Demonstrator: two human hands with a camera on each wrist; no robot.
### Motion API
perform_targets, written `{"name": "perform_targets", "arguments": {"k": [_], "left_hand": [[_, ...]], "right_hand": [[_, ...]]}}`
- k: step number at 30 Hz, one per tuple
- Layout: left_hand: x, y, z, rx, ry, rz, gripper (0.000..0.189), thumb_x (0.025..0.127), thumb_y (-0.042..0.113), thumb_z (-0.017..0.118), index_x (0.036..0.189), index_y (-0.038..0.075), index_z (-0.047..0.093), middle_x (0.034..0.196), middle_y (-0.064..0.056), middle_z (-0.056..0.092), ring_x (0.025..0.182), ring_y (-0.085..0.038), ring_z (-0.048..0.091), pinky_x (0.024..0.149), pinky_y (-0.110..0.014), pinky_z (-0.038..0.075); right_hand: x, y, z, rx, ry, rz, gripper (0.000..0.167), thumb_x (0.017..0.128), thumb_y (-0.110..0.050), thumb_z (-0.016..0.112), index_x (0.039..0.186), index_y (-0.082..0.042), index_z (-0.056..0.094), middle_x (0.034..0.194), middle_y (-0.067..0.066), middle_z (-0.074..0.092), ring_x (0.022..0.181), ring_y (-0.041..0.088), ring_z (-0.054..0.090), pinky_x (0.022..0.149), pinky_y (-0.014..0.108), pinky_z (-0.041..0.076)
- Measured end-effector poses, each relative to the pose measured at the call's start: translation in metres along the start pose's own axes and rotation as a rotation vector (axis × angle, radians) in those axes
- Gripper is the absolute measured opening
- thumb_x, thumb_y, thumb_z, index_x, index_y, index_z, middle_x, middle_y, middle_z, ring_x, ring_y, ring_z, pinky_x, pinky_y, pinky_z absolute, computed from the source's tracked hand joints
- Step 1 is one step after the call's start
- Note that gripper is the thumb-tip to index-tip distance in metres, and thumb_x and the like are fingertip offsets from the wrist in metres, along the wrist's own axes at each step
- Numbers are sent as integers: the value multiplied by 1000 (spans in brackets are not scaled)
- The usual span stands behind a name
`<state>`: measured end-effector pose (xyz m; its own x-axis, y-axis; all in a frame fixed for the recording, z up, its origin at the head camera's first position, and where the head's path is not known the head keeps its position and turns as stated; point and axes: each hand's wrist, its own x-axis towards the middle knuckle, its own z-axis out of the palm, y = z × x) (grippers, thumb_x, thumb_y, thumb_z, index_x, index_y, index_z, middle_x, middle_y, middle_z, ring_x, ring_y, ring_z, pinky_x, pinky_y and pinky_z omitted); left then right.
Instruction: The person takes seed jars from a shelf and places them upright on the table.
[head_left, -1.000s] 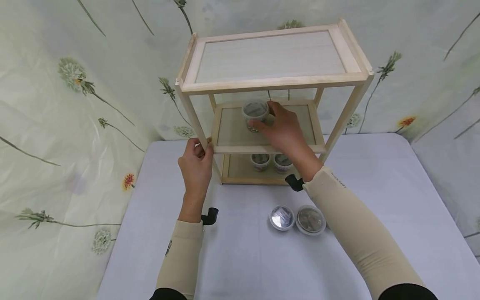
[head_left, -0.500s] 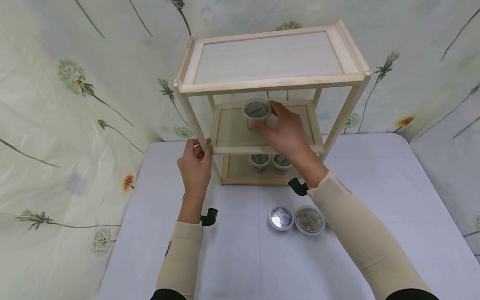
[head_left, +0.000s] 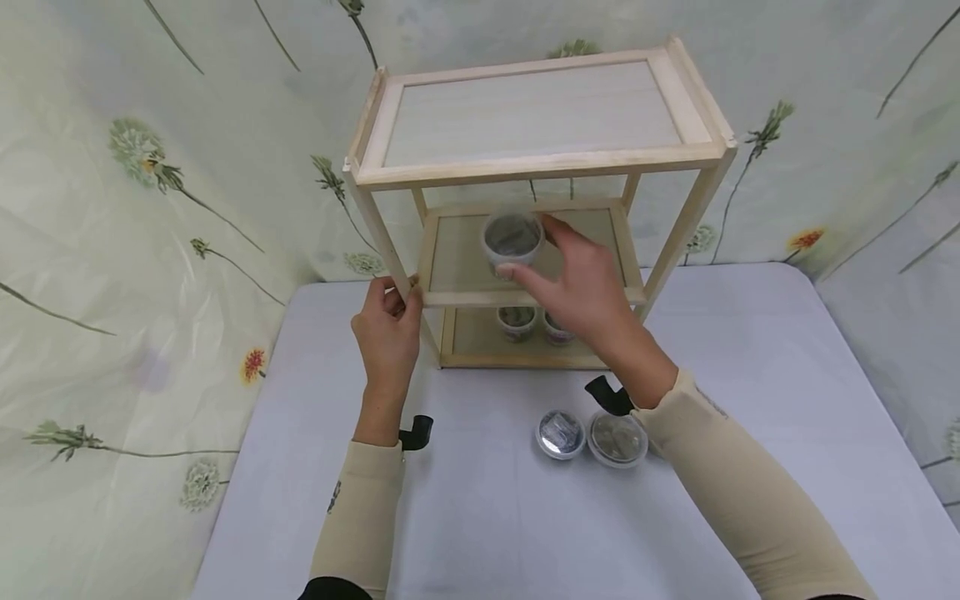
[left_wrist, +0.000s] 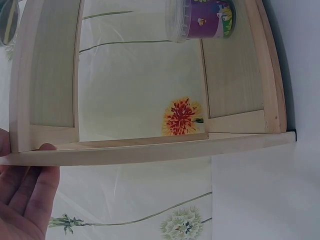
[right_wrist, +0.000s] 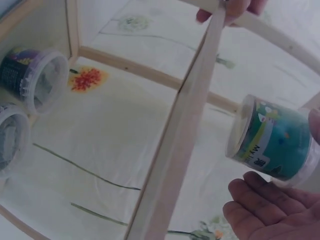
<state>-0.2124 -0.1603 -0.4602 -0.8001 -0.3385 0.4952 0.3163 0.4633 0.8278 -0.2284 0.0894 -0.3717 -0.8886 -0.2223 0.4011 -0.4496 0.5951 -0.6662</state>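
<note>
My right hand [head_left: 588,287] holds a small plastic tub [head_left: 513,236] with a clear lid, thumb on the near side and fingers on the far side. The tub is upright over the middle tier of a pale wooden shelf rack [head_left: 532,108]. Its teal printed label [right_wrist: 285,140] shows in the right wrist view, where the fingers look nearly straight. At the rack's front left post, level with the middle tier, my left hand [head_left: 388,325] grips the wood between thumb and fingers. On the bottom tier stand two similar tubs [head_left: 517,323], one with a purple label [left_wrist: 210,19].
Two more lidded containers, a silvery one [head_left: 561,434] and a wider one [head_left: 617,438], sit side by side on the white-covered table [head_left: 480,508] in front of the rack. Floral sheeting [head_left: 172,350] hangs behind and at the sides. The top tier [head_left: 652,154] overhangs the middle one.
My right hand and the tub have come slightly towards the front of the middle tier, with the right forearm drawing back. My left hand keeps its grip on the post.
</note>
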Motion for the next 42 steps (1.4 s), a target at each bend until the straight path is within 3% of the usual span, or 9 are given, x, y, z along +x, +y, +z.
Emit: {"name": "perform_targets", "arguments": {"k": [6,14,26,31,37,42], "left_hand": [[0,0,0,6,-2,1,16,100,10,71,112,0,68,107,-10,79,92,-19,78,78,-38,62],[0,-1,0,15,1,-10,16,99,11,71,111,0,68,105,-12,79,91,-19,78,77,-40,63],[1,-1,-1,20,0,-6,17,99,9,71,112,-1,68,106,-14,78,91,-20,78,77,-40,63],[0,-1,-1,21,3,-13,17,99,9,71,112,-1,68,106,-15,78,91,-21,78,78,-42,63],[-2,-1,-2,32,0,-18,17,99,8,72,112,-1,68,105,-16,78,91,-22,78,77,-43,63],[0,1,-1,22,0,-18,16,99,8,71,112,0,68,106,-13,79,90,-21,78,77,-42,63]], "right_hand": [[-13,-8,-2,13,28,-76,69,89,-33,87,142,1,59,128,15,71,119,32,67,100,50,52],[-37,-15,1,49,28,-148,72,86,-26,90,142,4,58,131,18,69,119,32,67,99,51,54],[-79,-18,3,38,-73,-105,75,85,-26,91,147,-2,56,139,15,66,125,32,64,99,54,55],[-100,-4,15,62,-115,-84,78,84,-28,91,147,-2,55,140,16,65,128,33,63,102,55,52],[-128,23,40,69,-129,-102,78,83,-28,91,147,-1,54,136,16,67,121,33,67,94,53,57],[-148,41,59,40,-159,-77,78,85,-32,89,148,-2,53,145,16,61,132,34,60,102,54,52]]}}
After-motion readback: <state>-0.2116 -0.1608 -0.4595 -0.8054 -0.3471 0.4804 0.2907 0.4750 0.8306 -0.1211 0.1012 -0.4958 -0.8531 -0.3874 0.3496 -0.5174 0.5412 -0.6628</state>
